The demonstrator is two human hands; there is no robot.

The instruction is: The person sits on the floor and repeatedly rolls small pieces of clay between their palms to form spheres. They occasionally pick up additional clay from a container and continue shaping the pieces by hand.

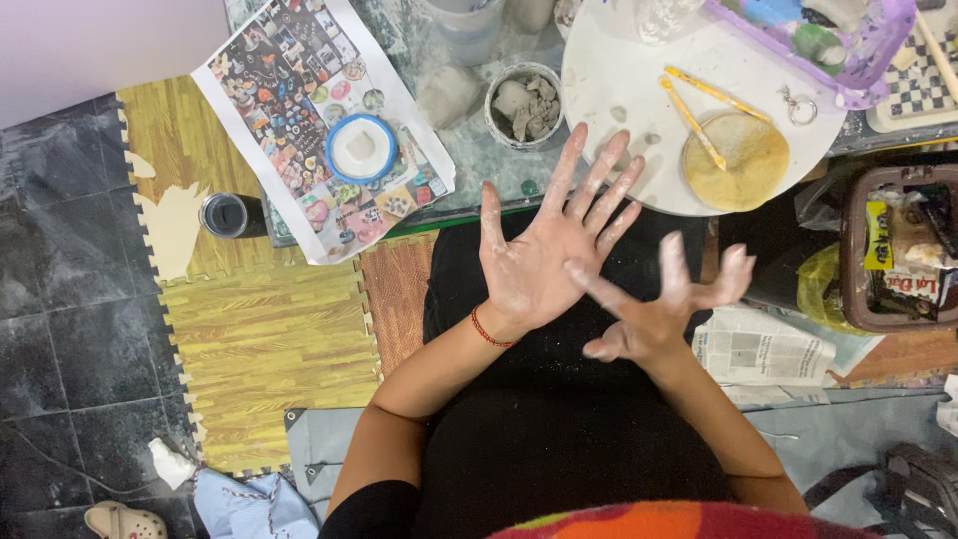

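Note:
My left hand [547, 250] is spread flat, palm up, fingers apart and dusted with pale clay; a red string bracelet circles its wrist. My right hand [661, 304] is beside it, blurred, fingers splayed, one finger touching the left palm's edge. Neither hand holds anything. Both hover over my black-clothed lap, just below the white round board [624, 100]. On that board lie a flat yellow sponge disc [738, 165] and two yellow modelling sticks [699, 105].
A small bowl of grey clay lumps [524, 103] stands left of the board. A printed picture sheet [299, 110] carries a blue-rimmed round dish [359, 148]. A dark jar [228, 215] sits on yellow foam mats. A brown basket [898, 250] and newspaper [763, 349] are at right.

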